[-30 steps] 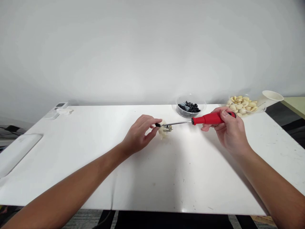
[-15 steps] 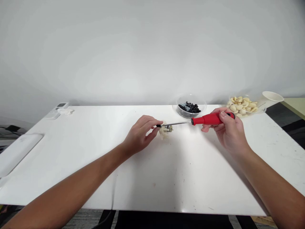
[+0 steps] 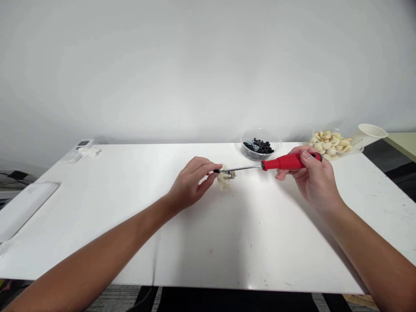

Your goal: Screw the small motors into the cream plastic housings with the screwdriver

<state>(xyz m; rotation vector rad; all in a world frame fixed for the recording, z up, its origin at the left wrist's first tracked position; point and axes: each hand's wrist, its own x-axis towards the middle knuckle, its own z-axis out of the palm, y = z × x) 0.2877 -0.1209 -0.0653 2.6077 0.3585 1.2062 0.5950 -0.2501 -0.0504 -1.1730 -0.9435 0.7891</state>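
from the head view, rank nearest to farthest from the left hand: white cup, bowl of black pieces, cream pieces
Nearest to the left hand first:
1. Bowl of black pieces: ahead of the hand, to its right
2. Cream pieces: farther right
3. White cup: rightmost, beside the cream pieces

Single cam, head-worn; tabletop (image 3: 208, 242) is viewed from its near side & from above, w/ the lens aimed fwd & down. Near edge is set at btm of frame, far edge approx. mid-height; upper part is filled by the wall (image 3: 208, 69). Left hand (image 3: 191, 180) is framed just L of ctr, right hand (image 3: 313, 180) R of ctr, both fairly close, w/ forearms (image 3: 113, 249) cut off toward the lower corners.
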